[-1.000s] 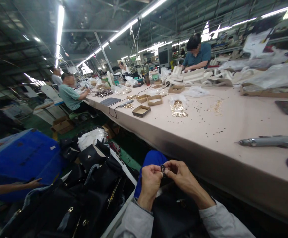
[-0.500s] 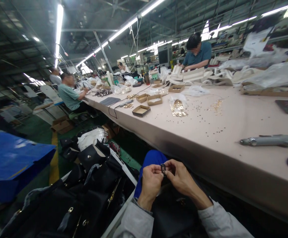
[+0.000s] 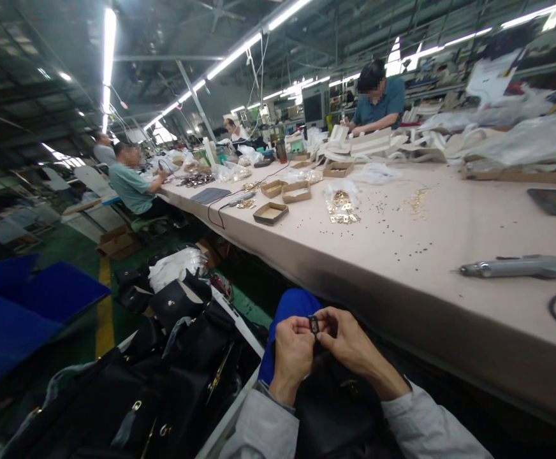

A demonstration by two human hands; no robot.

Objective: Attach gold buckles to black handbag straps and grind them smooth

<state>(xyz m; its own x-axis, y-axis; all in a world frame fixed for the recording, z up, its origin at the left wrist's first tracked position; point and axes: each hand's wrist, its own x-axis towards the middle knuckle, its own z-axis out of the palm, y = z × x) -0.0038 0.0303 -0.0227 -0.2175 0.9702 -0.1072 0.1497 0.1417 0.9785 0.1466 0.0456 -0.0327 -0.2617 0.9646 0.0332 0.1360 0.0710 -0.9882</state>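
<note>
My left hand (image 3: 291, 352) and my right hand (image 3: 349, 342) meet in front of me, below the table edge. Both pinch a small dark metal buckle (image 3: 314, 325) between thumbs and fingertips. Under my wrists a black leather bag (image 3: 335, 414) rests on my lap. A grey electric screwdriver (image 3: 521, 266) lies on the table to the right, out of reach of either hand.
A long beige table (image 3: 402, 255) carries scattered gold hardware (image 3: 342, 210), small cardboard trays (image 3: 271, 213) and white pieces. A bin of black bags (image 3: 163, 376) stands at my left. Blue sheets (image 3: 29, 306) lie further left. Other people sit working along the table.
My hands stay pinched on the buckle with hardly any shift. At the left, a person's arm and a bulky blue bag have gone; blue sheets now lie flat there.
</note>
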